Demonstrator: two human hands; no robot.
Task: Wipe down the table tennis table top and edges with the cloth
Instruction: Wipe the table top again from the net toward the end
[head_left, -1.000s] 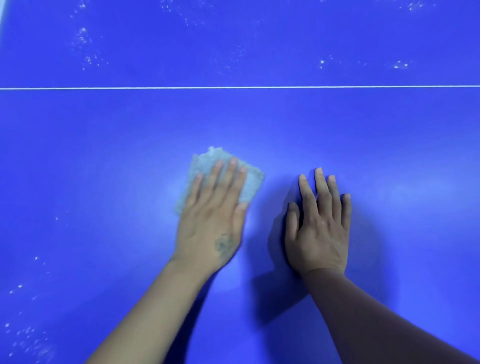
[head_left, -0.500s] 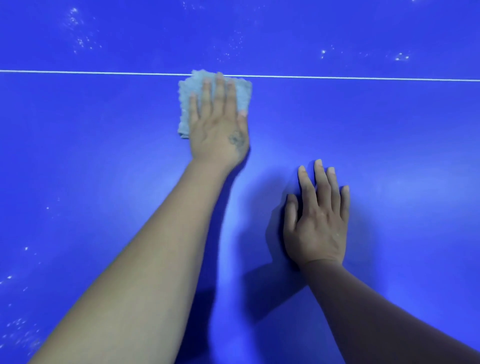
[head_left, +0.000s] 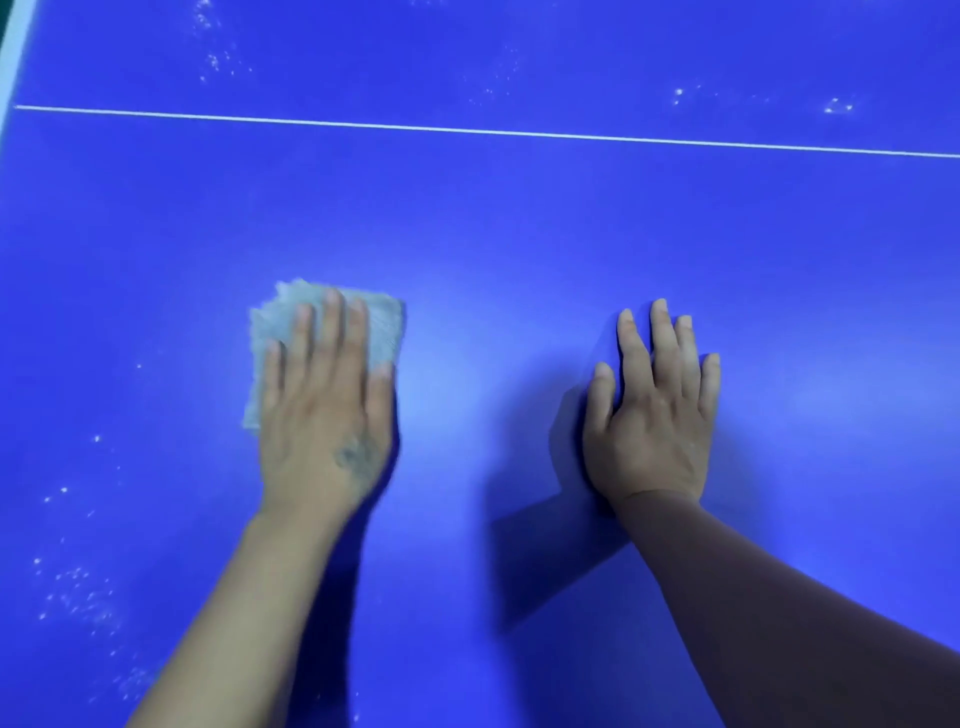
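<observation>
The blue table tennis table top (head_left: 519, 234) fills the view, with a thin white line (head_left: 519, 133) running across it near the top. A folded pale grey cloth (head_left: 270, 332) lies flat on the surface at centre left. My left hand (head_left: 327, 410) presses down on the cloth with straight fingers, covering most of it. My right hand (head_left: 652, 410) rests flat on the bare table to the right, fingers spread and holding nothing.
White dusty specks (head_left: 83, 597) dot the table at the lower left, and more white specks (head_left: 836, 106) lie beyond the white line. The table's pale left edge (head_left: 15, 47) shows at the top left corner.
My left hand pushed the cloth out to the white line, then drew it back toward me and slightly left. My right hand stayed planted on the table.
</observation>
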